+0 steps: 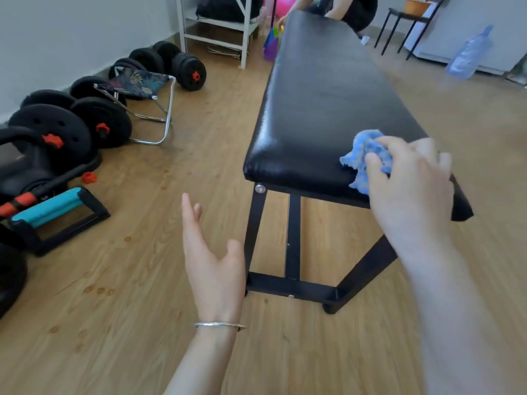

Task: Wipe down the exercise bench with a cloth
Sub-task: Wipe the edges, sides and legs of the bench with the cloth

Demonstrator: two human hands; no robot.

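A black padded exercise bench point(322, 89) on a black metal frame runs away from me at centre right. My right hand point(410, 181) grips a crumpled blue cloth point(366, 155) and presses it on the pad's near right corner. My left hand point(211, 258) hovers open over the floor to the left of the bench's near leg, palm turned inward, with a silver bangle on the wrist; it holds nothing.
Black dumbbells point(85, 118), a folding stool point(142, 89) and a teal push-up handle point(54, 206) line the left wall. A white rack point(219, 27) stands at the back. A person point(350, 7) crouches at the bench's far end. A black chair point(407, 24) and a plastic bottle point(470, 52) are at right.
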